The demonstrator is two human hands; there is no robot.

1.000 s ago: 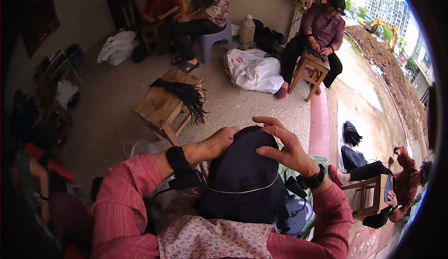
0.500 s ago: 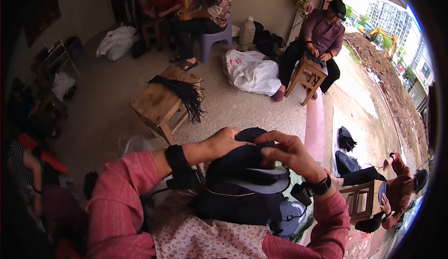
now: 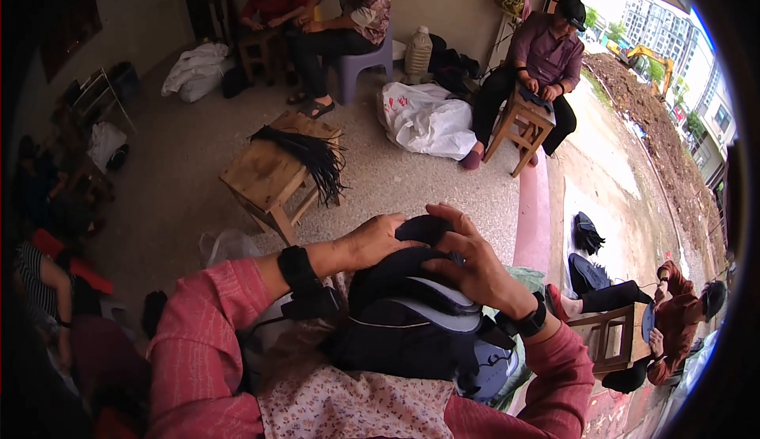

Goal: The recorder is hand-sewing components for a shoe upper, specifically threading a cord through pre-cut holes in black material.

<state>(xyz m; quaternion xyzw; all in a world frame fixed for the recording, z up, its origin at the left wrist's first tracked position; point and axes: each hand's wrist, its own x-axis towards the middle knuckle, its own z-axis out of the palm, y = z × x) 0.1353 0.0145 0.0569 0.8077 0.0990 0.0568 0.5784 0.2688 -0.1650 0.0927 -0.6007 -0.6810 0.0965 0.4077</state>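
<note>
A dark, curved fabric piece (image 3: 419,229) is held upright above my lap; its exact kind is hard to tell. My left hand (image 3: 374,243) grips its left side, with the fingertips partly hidden behind it. From the right, my right hand (image 3: 479,269) curls bent fingers round the piece, one finger raised at its top edge and the thumb lower down. Directly beneath lies a stack of similar dark curved pieces with pale grey edges (image 3: 443,292), resting on a black bundle (image 3: 396,348) across my lap.
Ahead stands a wooden stool (image 3: 265,174) with a bunch of thin black strips (image 3: 305,154). Beyond it are a white sack (image 3: 427,122) and a person at another wooden stool (image 3: 526,118). At right, a person works by a stool (image 3: 613,336), near dark pieces on the ground (image 3: 587,273).
My right hand has shifted slightly left and turned, its fingers now higher round the dark piece. My left hand stays nearly in place. The person at the right has leaned and moved an arm.
</note>
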